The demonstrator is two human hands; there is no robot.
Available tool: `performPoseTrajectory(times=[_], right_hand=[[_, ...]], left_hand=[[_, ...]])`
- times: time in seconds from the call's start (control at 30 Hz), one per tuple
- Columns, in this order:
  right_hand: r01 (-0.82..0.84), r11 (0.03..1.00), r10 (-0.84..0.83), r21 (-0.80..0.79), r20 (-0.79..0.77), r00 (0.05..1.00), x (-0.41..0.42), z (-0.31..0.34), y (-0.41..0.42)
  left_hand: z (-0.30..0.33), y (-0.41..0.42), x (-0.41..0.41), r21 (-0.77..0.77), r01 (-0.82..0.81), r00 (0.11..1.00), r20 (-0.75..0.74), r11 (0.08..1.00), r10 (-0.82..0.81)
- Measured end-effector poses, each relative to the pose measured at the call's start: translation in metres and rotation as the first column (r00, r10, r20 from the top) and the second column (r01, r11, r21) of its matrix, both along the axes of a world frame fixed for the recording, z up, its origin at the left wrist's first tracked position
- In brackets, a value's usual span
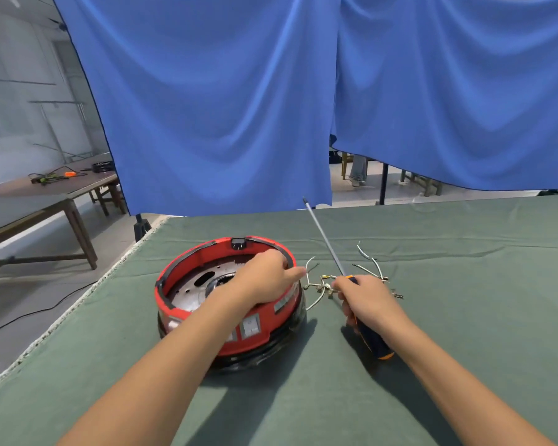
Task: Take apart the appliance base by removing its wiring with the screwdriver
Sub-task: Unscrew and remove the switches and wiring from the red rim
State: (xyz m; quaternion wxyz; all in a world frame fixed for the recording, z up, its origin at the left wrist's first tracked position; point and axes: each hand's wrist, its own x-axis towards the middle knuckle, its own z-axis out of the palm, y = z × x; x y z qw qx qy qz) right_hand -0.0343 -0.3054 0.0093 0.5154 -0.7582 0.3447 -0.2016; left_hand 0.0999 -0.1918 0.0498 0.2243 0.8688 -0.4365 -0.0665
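In the head view, a round red appliance base (229, 304) with a black rim sits at lower centre on a green table cloth (448, 333), and the left hand (264, 278) rests over its right rim with fingers curled, forefinger pointing right toward a tangle of white wiring (322, 286) lying on the cloth just beside the base. The right hand (371, 304), right of centre, grips the dark blue and orange handle of a long screwdriver (327, 241), whose shaft slants up and left above the wiring. Blue curtains (223, 107) fill the upper frame, with a wooden table (45, 185) at the left edge.
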Motion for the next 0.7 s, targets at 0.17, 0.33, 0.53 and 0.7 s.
performPoseTrajectory(times=[0.17,0.33,0.53,0.7], right_hand=[[-0.102,0.979,0.099,-0.175,-0.027,0.995,-0.004,0.005,0.005],[-0.169,0.857,0.082,-0.487,-0.193,0.978,-0.024,0.013,0.008],[-0.164,0.744,0.077,-0.648,-0.16,0.984,-0.047,0.008,0.022],[-0.236,0.57,0.055,-0.787,-0.251,0.967,-0.055,0.002,0.021]], left_hand=[[0.001,0.018,0.006,-0.046,-0.031,0.997,0.067,0.998,0.034],[-0.016,0.069,0.006,-0.282,-0.164,0.948,0.221,0.945,0.231],[-0.032,0.078,0.011,-0.439,-0.223,0.869,0.315,0.87,0.382],[-0.039,0.079,0.014,-0.593,-0.163,0.858,0.31,0.789,0.411]])
